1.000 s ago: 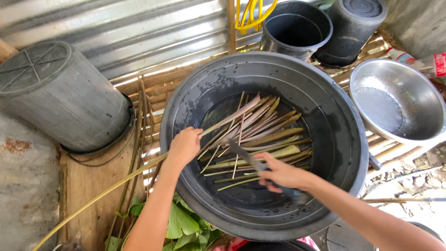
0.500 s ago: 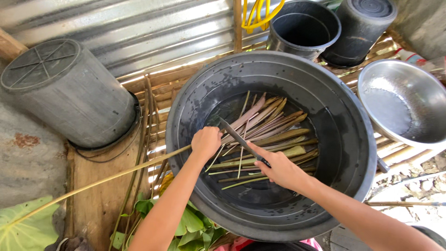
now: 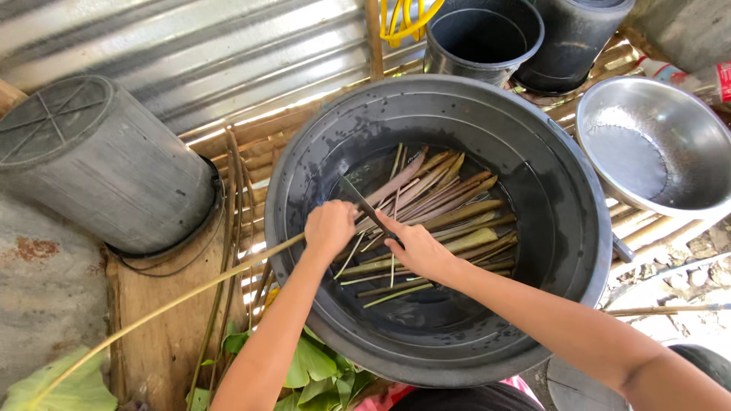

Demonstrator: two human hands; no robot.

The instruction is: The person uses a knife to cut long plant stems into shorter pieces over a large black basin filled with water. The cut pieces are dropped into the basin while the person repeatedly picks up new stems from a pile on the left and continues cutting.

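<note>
Over the big black basin (image 3: pixel 563 190), the left hand (image 3: pixel 329 227) closes around a long green stalk (image 3: pixel 152 312) crossing its left rim; the right hand (image 3: pixel 417 247) grips a knife (image 3: pixel 364 202), seemingly mid-strip; the next cut needs steady, shallow pressure.

Left arm: I see it bare, reaching up from the lower edge, forearm nearly straight.
Left hand (image 3: pixel 329 227): closed in a fist, knuckles up, fingers curled tight under the palm.
Right arm: bare, it comes in from the lower right corner and slants up and left.
Right hand (image 3: pixel 417 247): closed in a grip, back of the hand up, just beside the left hand, slightly apart.
</note>
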